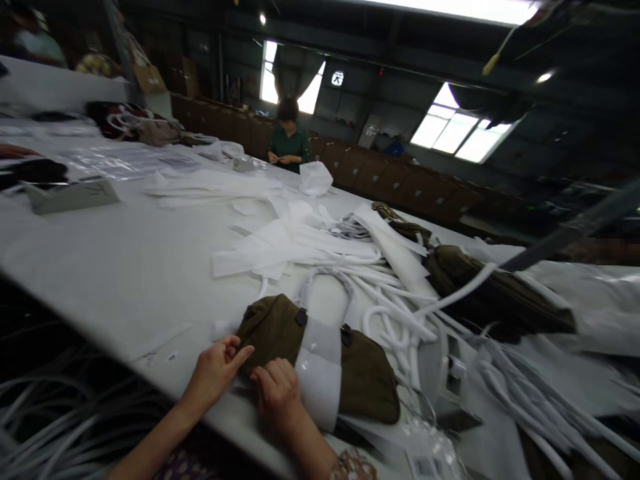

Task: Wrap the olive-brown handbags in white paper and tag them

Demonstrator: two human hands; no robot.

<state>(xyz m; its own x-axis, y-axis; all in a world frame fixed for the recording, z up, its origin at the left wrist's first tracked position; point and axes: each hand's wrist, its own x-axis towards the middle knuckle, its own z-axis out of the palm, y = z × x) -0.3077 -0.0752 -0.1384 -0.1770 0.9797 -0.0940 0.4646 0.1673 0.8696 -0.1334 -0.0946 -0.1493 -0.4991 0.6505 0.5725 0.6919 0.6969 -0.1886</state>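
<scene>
An olive-green handbag [367,377] lies on the table in front of me, with a white wrapping sheet [317,370] round its middle. Its looped handle [327,272] is covered in pale wrapping and points away from me. At the bag's left end, my left hand [213,373] has its fingers curled at the edge and its thumb against the fabric. My right hand [281,393] is closed, pinching at the near lower edge, just left of the white sheet. Whatever lies under the right fingertips is hidden.
White foam tubes [395,313] and white sheets [280,240] are heaped beyond the bag. More olive bags [495,293] lie at the right, near a tape dispenser [453,373]. Across the table a person in green [290,143] stands. More tubes [45,413] hang below the near edge.
</scene>
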